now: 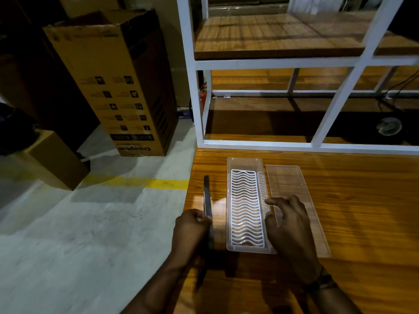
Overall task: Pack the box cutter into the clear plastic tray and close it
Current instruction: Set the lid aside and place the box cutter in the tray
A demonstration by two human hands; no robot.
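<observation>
**Box cutter held beside the open tray**

While the long, thin, dark metal box cutter [207, 200] stays out of the tray, the left hand [192, 230] pinches it near its middle, with fingers curled around it. It points away from the person, over the left edge of the brown wooden table [340, 200]. Just to its right sits the long clear plastic tray [244, 163], open, with a white wavy grid [246, 209] inside. The right hand [290, 225] has its fingers spread and rests against the tray's right side. The flat clear plastic lid [288, 180] lies beside the tray, partly under that hand.
</observation>
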